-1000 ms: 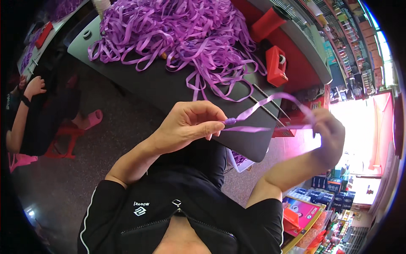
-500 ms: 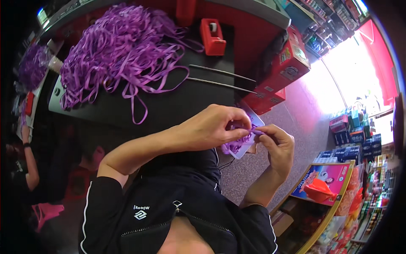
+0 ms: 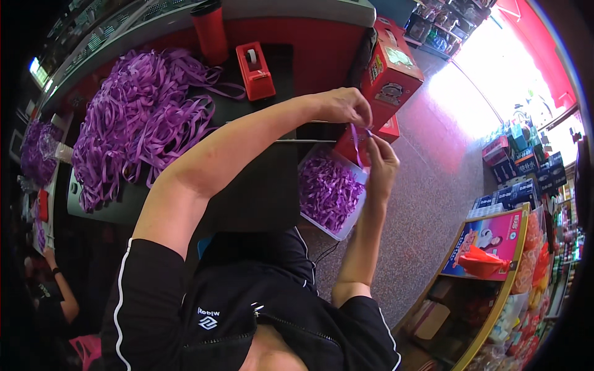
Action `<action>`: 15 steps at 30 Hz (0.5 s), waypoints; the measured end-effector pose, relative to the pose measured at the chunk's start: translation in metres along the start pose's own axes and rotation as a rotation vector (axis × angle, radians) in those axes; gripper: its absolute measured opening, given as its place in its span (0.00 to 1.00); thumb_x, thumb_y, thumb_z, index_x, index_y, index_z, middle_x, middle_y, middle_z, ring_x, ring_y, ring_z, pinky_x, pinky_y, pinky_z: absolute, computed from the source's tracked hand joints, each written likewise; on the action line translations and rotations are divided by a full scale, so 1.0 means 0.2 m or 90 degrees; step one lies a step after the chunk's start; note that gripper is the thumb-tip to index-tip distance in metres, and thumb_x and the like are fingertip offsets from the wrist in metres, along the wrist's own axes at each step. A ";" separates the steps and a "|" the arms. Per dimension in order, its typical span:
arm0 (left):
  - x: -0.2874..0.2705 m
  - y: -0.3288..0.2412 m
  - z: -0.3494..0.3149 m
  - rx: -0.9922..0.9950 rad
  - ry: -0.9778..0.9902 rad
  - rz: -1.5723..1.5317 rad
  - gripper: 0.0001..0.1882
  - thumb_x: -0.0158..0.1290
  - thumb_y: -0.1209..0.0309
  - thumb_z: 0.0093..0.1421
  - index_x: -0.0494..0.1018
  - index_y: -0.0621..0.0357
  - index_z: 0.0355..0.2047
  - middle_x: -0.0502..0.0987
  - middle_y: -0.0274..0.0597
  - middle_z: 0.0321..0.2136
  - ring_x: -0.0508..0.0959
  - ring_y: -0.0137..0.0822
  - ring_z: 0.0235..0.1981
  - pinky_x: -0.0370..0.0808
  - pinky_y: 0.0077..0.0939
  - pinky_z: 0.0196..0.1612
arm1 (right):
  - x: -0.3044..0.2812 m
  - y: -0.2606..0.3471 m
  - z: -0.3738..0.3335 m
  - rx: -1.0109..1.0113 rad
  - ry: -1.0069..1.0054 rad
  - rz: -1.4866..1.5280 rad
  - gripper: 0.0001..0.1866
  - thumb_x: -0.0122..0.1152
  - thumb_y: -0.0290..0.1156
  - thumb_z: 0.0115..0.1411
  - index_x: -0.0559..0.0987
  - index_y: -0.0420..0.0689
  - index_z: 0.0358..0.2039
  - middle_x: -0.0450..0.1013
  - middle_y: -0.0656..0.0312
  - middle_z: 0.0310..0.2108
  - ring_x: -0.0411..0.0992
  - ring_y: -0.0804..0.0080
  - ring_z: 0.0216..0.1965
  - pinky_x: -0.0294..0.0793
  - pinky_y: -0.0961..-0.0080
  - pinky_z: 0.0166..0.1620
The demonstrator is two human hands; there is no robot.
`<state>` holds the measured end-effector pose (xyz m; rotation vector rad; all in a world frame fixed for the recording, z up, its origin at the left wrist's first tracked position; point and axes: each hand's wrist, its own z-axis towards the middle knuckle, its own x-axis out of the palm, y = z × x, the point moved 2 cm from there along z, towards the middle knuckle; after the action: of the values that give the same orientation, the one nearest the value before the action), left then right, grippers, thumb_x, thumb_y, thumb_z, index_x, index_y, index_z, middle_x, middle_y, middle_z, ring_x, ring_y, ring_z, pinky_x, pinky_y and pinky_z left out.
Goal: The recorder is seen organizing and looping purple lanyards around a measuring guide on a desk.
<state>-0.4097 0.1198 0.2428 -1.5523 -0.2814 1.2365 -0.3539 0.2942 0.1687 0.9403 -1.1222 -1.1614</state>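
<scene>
Above a white bin my left hand [image 3: 348, 106] is closed, its fingertips pinched on a thin purple ribbon [image 3: 356, 143] that dangles below them. Just beneath and to its right, my right hand [image 3: 382, 157] is also pinched, with a small purple bit of ribbon at its fingertips. The two sets of fingertips nearly meet. Cut or folded purple pieces [image 3: 330, 190] fill the white bin [image 3: 340, 235]. A large tangled heap of purple ribbon loops [image 3: 139, 114] lies on the dark tabletop [image 3: 247, 185] to the left.
Metal rods [image 3: 303, 141] stick out past the table's right edge, partly behind my left arm. A red tape dispenser [image 3: 256, 77] and a red cup [image 3: 210, 34] stand at the back. Red boxes [image 3: 391, 74] are stacked beyond the bin. Another person's arm [image 3: 62, 287] shows far left.
My left hand has moved up and away from my body, drawing the ribbon out. My right hand has risen slightly and left. The bin's contents now show, and the view has shifted.
</scene>
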 end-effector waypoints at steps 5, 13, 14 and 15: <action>-0.09 0.14 -0.13 -0.026 -0.095 0.150 0.11 0.54 0.71 0.54 0.79 0.60 0.37 0.80 0.47 0.33 0.79 0.38 0.38 0.73 0.28 0.45 | 0.12 -0.26 0.10 0.029 0.080 0.087 0.10 0.62 0.26 0.58 0.80 0.36 0.39 0.76 0.66 0.30 0.70 0.86 0.30 0.68 0.90 0.34; -0.04 0.05 -0.37 -0.133 -0.312 0.132 0.09 0.55 0.73 0.54 0.78 0.64 0.35 0.77 0.46 0.32 0.79 0.39 0.35 0.75 0.28 0.41 | 0.25 -0.36 0.04 -0.053 0.109 0.046 0.08 0.61 0.23 0.58 0.80 0.37 0.39 0.76 0.68 0.29 0.70 0.86 0.31 0.68 0.90 0.36; -0.01 0.07 -0.37 -0.122 -0.329 0.134 0.09 0.55 0.73 0.54 0.78 0.64 0.34 0.77 0.46 0.32 0.79 0.39 0.35 0.75 0.28 0.40 | 0.27 -0.37 0.04 -0.057 0.108 0.043 0.08 0.61 0.22 0.58 0.80 0.37 0.38 0.76 0.68 0.29 0.70 0.86 0.31 0.68 0.89 0.35; 0.02 0.10 -0.37 -0.109 -0.345 0.135 0.08 0.55 0.73 0.54 0.78 0.64 0.34 0.77 0.46 0.32 0.80 0.39 0.35 0.75 0.29 0.40 | 0.28 -0.37 0.03 -0.061 0.106 0.039 0.07 0.61 0.22 0.58 0.80 0.37 0.38 0.76 0.68 0.29 0.70 0.87 0.31 0.69 0.89 0.35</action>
<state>-0.3559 0.0723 0.2150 -1.3892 -0.5944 1.8356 -0.3729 0.2261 0.1081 0.9047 -0.9480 -1.0574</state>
